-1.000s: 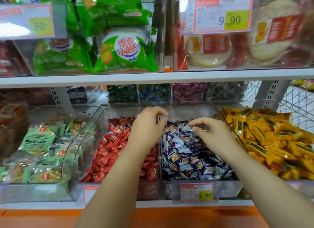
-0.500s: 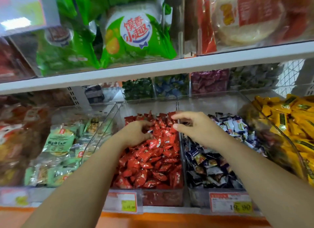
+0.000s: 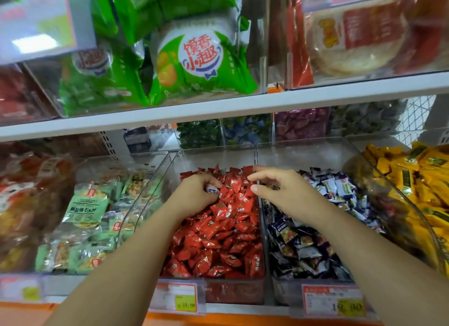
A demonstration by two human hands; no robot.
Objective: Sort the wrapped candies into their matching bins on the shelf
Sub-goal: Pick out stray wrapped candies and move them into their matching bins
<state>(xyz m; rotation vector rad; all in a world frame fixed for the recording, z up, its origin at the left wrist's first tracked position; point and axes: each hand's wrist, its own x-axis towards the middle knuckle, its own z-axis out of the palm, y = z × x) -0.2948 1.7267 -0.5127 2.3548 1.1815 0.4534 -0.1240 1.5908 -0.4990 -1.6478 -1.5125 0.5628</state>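
Note:
A clear bin in the middle holds a heap of red wrapped candies. The bin to its right holds dark blue and white wrapped candies. My left hand lies on the red heap with its fingers curled round a small blue and white candy. My right hand hovers over the divider between the two bins, thumb and forefinger bent toward each other with nothing seen between them.
Yellow wrapped candies fill the bin at far right, green snack packs the bin at left. Small bins of green, blue and purple sweets stand behind. An upper shelf with large green bags overhangs. Price tags line the front edge.
Both hands shifted left from the blue candy bin to the red candy bin. My left hand now holds a blue and white candy amid the red ones. The camera moved closer.

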